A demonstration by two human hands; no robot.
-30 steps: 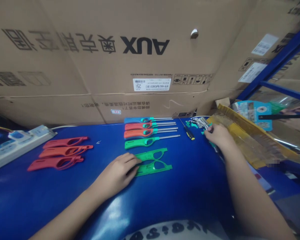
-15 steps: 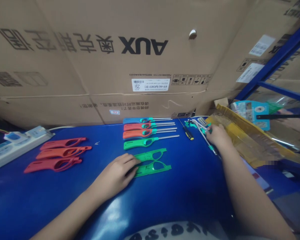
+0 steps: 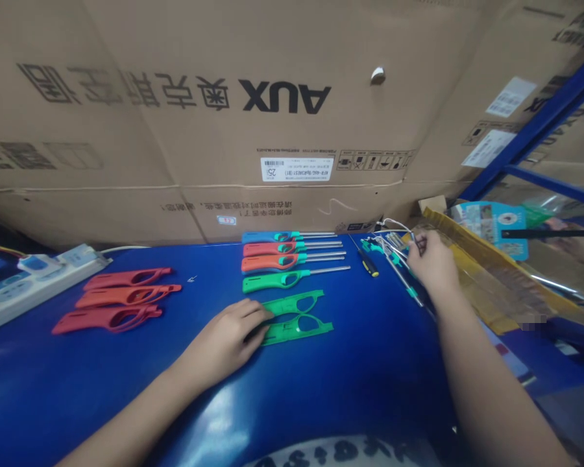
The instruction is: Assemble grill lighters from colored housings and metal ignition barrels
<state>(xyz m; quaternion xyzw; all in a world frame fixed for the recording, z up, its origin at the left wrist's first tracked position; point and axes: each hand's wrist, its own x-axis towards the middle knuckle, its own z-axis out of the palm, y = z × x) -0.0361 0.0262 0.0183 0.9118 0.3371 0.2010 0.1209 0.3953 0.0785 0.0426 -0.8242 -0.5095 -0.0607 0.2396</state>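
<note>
My left hand (image 3: pixel 233 332) rests on the table with curled fingers over the left ends of two green lighter casing halves, the upper half (image 3: pixel 299 303) and the lower half (image 3: pixel 299 329). My right hand (image 3: pixel 431 259) is closed in a pinch at the parts pile. A white wire (image 3: pixel 394 222) runs in an arc to its fingertips; anything else in them is hidden. Under and beside this hand lie metal lighter tubes (image 3: pixel 409 283) with teal pieces (image 3: pixel 371 246). Four lighters are too many to count singly: several assembled ones, the nearest a green lighter (image 3: pixel 272 281), lie in a row behind my left hand.
Several red and orange casings (image 3: pixel 109 318) lie at the left by a white power strip (image 3: pixel 39 285). A black and yellow screwdriver (image 3: pixel 368 264) is left of the parts. A cardboard box (image 3: pixel 199 143) stands behind; a yellow-taped bag (image 3: pixel 486 279) and blue rack post (image 3: pixel 530 130) are right.
My right hand has lifted slightly up and to the right from the parts pile, drawing the white wire into an arc. My left hand stays on the green casing halves. The view has shifted slightly.
</note>
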